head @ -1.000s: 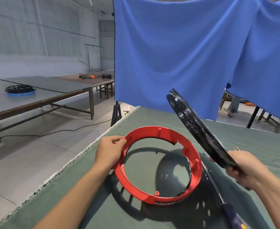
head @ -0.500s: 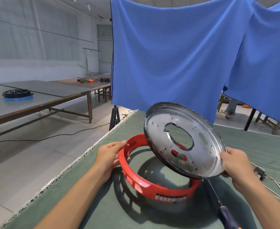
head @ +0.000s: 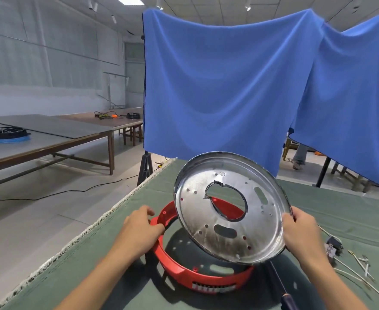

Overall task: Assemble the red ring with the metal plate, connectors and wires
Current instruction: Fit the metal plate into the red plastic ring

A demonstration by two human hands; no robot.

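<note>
The right hand [head: 300,236] grips the right rim of the metal plate [head: 228,209], fingers curled over its edge, and holds it tilted in the air with its inner face toward the camera. The left hand [head: 139,231] grips the left wall of the red ring [head: 179,270], thumb over the top edge, fingers partly hidden behind it. The ring lies on the green-covered desk [head: 351,215], under and behind the plate; part of its far wall shows through the plate's central cut-out.

Compared with half a second ago, the plate has been raised and tipped more upright, so it no longer covers the ring's right side so closely, and the ring has shifted little under the left hand. A second ago the plate was seen edge-on, its dark side showing.

A screwdriver [head: 282,289] lies on the desk just right of the ring, its shaft running under the plate's lower edge. Farther right lie a small connector [head: 332,247] and loose wires [head: 360,267]. Behind the desk hangs a blue cloth [head: 228,86]; long tables [head: 50,135] stand at left.
</note>
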